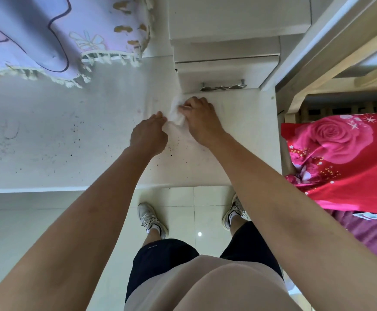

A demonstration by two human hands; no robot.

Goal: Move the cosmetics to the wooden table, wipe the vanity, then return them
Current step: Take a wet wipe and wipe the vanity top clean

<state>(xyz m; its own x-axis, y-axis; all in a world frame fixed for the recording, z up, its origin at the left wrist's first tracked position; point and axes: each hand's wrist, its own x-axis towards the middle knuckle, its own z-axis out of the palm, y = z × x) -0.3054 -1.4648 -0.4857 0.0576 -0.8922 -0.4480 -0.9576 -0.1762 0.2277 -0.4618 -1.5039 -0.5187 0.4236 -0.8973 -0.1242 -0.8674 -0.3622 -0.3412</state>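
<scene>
Shirt: nearest my view is a beige shirt [205, 286] along the bottom edge, with dark shorts [160, 261] just past it.
Shoes: I see two white shoes [151, 218] on the pale floor tiles [48, 221], toes near the vanity's front edge.
Arms: both bare forearms reach forward over that front edge and draw close together above the top.
Vanity: the white vanity [70, 142] top is dotted with dark specks and faint smudges, thickest at the left and just short of the hands.
Wipe: a crumpled white wipe [176, 112] lies on the right part of the top, just in front of the drawer, between the two hands.
Right hand: the right hand [202, 120] has its fingers curled over the wipe and grips it against the top.
Left hand: the left hand [148, 133] has its fingers bunched, with the tips at the wipe's near edge; I cannot tell whether they pinch it.
Drawer: a white drawer [219, 72] stands at the back right of the top, and its metal handle [223, 87] is just beyond the right hand, not touching it.
Cloth: a purple fringed cloth [37, 34] hangs over the back left of the top.
Bedding: red rose-print bedding [344, 158] lies right of the vanity, beside a pale wooden frame [340, 63].
</scene>
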